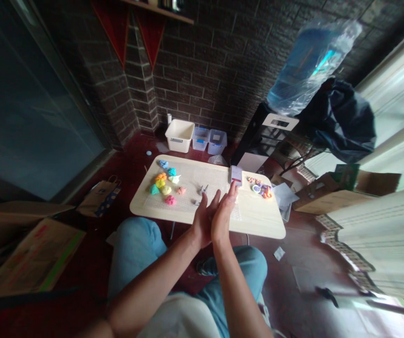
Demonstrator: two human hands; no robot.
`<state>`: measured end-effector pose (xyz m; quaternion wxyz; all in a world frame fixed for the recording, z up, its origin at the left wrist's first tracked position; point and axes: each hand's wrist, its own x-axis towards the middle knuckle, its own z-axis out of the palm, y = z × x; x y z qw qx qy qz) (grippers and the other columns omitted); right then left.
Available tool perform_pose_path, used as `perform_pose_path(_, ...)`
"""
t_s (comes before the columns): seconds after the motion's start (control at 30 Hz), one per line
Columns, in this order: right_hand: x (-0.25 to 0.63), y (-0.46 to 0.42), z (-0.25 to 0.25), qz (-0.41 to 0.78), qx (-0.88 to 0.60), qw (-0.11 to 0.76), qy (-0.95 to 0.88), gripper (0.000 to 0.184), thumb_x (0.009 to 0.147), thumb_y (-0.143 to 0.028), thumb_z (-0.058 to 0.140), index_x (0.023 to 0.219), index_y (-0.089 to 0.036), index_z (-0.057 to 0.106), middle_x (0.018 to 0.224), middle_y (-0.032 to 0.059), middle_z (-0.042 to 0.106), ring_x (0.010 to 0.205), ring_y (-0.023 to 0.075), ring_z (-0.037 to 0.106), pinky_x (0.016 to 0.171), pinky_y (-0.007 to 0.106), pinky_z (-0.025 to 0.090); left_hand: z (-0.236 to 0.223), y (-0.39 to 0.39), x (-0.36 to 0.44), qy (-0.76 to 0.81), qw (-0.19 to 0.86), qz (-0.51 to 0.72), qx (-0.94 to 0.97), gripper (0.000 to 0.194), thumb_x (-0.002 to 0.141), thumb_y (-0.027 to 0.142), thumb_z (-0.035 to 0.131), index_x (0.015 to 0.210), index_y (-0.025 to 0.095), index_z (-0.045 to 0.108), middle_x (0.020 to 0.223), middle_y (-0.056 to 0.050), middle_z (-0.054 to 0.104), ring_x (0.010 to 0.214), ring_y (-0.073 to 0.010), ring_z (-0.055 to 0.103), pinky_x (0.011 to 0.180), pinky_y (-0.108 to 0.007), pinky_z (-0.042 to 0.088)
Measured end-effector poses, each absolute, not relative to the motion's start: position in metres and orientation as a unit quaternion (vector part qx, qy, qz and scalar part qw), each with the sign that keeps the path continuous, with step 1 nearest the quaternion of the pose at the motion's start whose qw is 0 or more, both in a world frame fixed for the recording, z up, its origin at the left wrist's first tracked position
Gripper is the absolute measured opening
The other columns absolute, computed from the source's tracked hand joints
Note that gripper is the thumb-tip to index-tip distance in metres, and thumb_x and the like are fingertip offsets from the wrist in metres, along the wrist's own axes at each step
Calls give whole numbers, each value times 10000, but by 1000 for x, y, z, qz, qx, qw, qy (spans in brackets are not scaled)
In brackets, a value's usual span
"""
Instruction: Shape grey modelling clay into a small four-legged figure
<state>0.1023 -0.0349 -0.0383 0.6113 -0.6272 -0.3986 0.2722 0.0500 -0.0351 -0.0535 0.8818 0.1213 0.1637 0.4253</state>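
My left hand (203, 219) and my right hand (224, 213) are pressed palm to palm above the front edge of the small table (258, 220). The fingers of both are stretched out, pointing away from me. Whether anything lies between the palms is hidden. Just beyond the left fingertips sits a small grey piece (202, 189) with dark pointed parts, and a smaller grey bit (197, 203) lies nearer. Colourful soft lumps are grouped on the left, among them a pink lump (170, 200), a yellow lump (160, 183) and a green lump (154, 189).
A purple-grey box (236, 174) lies at the table's back, with small colourful pieces (267, 192) and a round container (256, 188) to its right. Behind stand a white bin (179, 136), clear tubs (217, 142) and a water dispenser (254, 150). Cardboard boxes (29, 260) flank both sides.
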Motion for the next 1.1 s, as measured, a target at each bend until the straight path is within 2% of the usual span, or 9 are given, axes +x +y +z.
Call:
perform_pose_path(0.17,120,-30,-36,377,-550,689,-284,639,923,-620,272,1347,-212,521,1464,98,488,1383,256,412,1113,476,331,-55,-23,43,94,909,404,36,579,955,534,376,1251,93,608,1253,-143,667,1287,-236,528,1067,-337,391)
perform_pose_path(0.3,149,-37,-49,350,-563,655,-363,396,885,-481,515,1145,-209,638,1276,82,649,1258,233,536,1051,407,395,-59,-14,31,108,901,420,11,561,979,495,332,1224,79,618,1152,-146,704,1104,-230,646,935,-344,490)
perform_pose_path(0.37,161,-39,-64,321,-600,593,-429,363,909,-460,490,1117,-201,638,1227,86,675,1189,221,581,1002,383,433,-69,-7,17,195,877,439,-5,511,982,465,350,1053,84,682,902,-119,741,824,-189,702,725,-299,537)
perform_pose_path(0.43,167,-36,-86,323,-632,526,-469,342,913,-447,499,1048,-178,660,1113,98,714,1067,226,638,927,374,478,-85,1,-1,256,850,461,-17,533,974,484,359,747,110,663,525,-27,605,450,-97,553,460,-205,419)
perform_pose_path(0.5,165,-26,-112,345,-646,469,-494,277,895,-403,564,956,-163,689,981,93,736,942,222,671,872,371,507,-105,6,-18,304,824,478,-24,620,958,561,317,533,159,523,327,52,331,282,-63,310,348,-189,266)
perform_pose_path(0.63,143,6,-161,369,-673,352,-536,253,926,-342,601,1098,-160,636,1105,69,671,944,186,658,860,403,544,-134,6,-37,384,805,452,-27,621,913,647,335,541,174,491,359,52,341,296,-78,324,343,-200,273)
perform_pose_path(0.8,119,36,-193,356,-705,273,-549,314,935,-339,589,1210,-188,585,1251,87,599,1063,219,620,899,435,536,-140,0,-38,429,800,419,-11,314,950,295,459,707,135,577,591,-26,589,493,-107,577,515,-226,487)
perform_pose_path(0.93,114,48,-197,361,-708,270,-543,303,938,-338,583,1208,-200,588,1267,87,592,1075,218,614,908,431,532,-140,1,-39,439,789,430,13,179,909,106,474,817,103,628,763,-93,678,679,-140,674,681,-260,557)
perform_pose_path(1.1,120,42,-185,424,-663,313,-532,306,938,-359,584,1173,-162,593,1146,72,638,951,190,651,817,391,563,-140,10,-45,437,773,457,37,169,881,38,503,862,107,656,852,-100,708,772,-136,687,791,-258,554)
